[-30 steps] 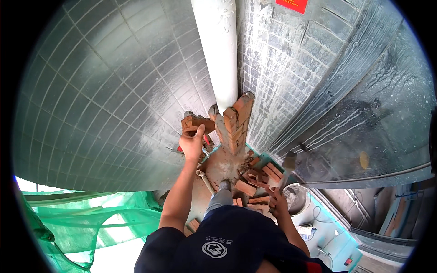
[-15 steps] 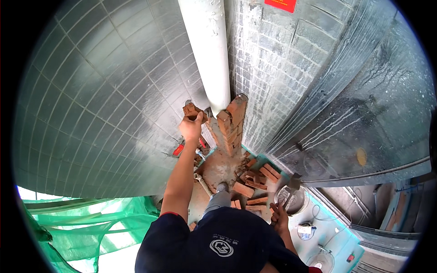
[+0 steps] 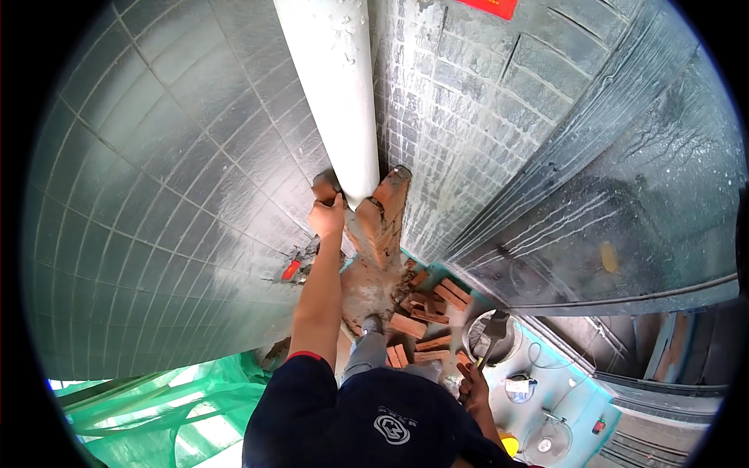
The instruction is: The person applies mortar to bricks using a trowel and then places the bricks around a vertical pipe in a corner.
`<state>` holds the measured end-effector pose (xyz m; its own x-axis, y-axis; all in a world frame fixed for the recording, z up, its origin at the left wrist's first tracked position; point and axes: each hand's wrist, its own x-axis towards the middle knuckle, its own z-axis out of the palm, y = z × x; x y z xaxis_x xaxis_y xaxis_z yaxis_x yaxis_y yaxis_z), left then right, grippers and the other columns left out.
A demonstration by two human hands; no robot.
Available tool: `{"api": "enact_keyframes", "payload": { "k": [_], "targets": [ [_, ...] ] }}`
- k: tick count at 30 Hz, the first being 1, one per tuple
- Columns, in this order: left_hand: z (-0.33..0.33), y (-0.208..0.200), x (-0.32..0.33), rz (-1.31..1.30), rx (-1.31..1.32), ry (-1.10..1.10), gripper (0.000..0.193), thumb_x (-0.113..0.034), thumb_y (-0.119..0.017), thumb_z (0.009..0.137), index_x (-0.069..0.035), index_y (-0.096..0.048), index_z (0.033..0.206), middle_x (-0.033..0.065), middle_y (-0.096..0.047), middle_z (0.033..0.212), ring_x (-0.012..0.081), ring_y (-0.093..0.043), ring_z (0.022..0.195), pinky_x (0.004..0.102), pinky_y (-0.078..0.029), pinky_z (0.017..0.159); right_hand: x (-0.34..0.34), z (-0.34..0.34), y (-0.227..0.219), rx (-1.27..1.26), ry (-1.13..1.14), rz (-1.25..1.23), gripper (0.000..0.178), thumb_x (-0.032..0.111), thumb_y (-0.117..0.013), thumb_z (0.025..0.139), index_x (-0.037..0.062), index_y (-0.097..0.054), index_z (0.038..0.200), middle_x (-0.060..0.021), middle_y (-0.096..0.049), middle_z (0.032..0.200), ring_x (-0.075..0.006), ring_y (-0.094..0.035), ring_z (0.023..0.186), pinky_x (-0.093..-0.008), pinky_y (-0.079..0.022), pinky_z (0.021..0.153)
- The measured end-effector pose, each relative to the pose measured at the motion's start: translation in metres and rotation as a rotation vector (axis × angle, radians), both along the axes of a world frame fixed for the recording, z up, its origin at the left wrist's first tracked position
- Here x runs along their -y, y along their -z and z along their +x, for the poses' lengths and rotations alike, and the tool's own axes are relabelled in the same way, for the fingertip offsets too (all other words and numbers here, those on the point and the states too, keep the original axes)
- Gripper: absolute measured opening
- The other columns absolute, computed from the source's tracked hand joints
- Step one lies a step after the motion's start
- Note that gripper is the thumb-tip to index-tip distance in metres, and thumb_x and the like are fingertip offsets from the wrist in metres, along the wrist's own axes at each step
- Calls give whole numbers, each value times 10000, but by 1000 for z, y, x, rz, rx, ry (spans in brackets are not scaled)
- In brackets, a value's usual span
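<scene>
My left hand is closed on a reddish-brown brick, up at the tiled wall just left of a thick white pipe. Whether the brick bears on the masonry under it is hidden by my hand. On the pipe's right side stands a narrow stack of laid bricks with grey mortar in the joints. Low on the right, my right hand grips a trowel by its handle, with the blade pointing up over a mortar bucket.
Loose bricks lie on the floor between my foot and the bucket. Green netting hangs at lower left. A round, fan-like thing and a cable lie at lower right. Dark panelling rises on the right.
My left hand has tilted the brick and brought it in closer to the wall and pipe. The whole view has shifted slightly. The trowel stays in my right hand, its blade turned a little.
</scene>
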<state>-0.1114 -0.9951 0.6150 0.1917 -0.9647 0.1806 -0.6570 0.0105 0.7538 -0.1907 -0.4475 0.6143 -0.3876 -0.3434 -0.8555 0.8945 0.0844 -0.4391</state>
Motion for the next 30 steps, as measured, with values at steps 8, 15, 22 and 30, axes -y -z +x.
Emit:
{"api": "enact_keyframes", "payload": {
  "k": [8,15,22,30],
  "targets": [
    [-8,8,1,-78,-25,-13,488,-392,-765,726,72,-636,802,247,-658,731,415,-657,720,457,-532,691,9,3,-13,-16,-16,88,355,392,-611,917,96,-497,1076,-85,-605,1198,-39,-266,420,-213,-205,344],
    [-12,17,11,84,186,60,404,-387,-643,841,-8,-647,978,223,-684,894,411,-662,827,470,-527,741,10,3,-8,-33,-2,78,338,377,-610,920,90,-503,1065,-112,-599,1205,-38,-270,425,-210,-203,342],
    [-12,31,17,53,101,80,371,-333,-676,822,20,-649,930,239,-681,872,413,-662,827,463,-526,741,15,-1,-5,-46,-35,56,331,368,-605,926,80,-514,1061,-103,-611,1175,-41,-276,437,-221,-221,363],
    [-7,39,24,-18,127,73,448,-362,-698,795,73,-600,832,282,-654,775,437,-656,750,473,-529,680,22,2,-1,-43,-61,56,390,337,-654,901,25,-529,1098,-118,-627,1090,-56,-348,484,-221,-292,426]
  ]
}}
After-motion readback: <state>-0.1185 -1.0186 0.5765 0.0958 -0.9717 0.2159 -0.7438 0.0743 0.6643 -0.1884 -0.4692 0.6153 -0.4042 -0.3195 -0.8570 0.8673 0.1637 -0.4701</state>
